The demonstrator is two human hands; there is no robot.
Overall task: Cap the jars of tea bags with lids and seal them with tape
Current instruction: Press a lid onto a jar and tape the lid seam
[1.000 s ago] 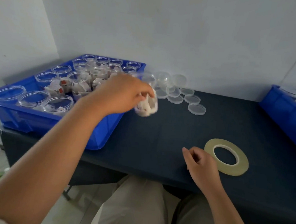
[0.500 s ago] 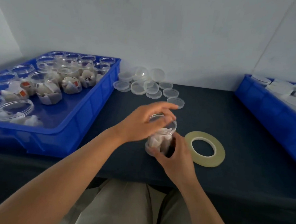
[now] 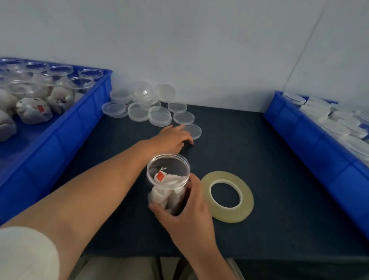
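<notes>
Head view: the jar (image 3: 168, 183) stands upright on the table (image 3: 275, 168) just below the middle of the frame, its mouth uncapped and tea bags (image 3: 164, 198) inside. The right hand (image 3: 192, 214) has its grip clamped on the jar's lower wall, fingers and thumb curled round it. The left hand (image 3: 171, 136) lies stretched out above the jar in the picture, fingers relaxed and apart, holding nothing. Its fingertips are at the near-left edge of the closest lid (image 3: 192, 130), though I cannot tell whether they touch it. That lid lies flat, up and slightly right of the jar's mouth, so the coming move looks like a short carry back down the frame, with the lid kept level over the upright jar. The tape roll (image 3: 226, 196) lies flat just right of the right hand, the nearer hand for it.
</notes>
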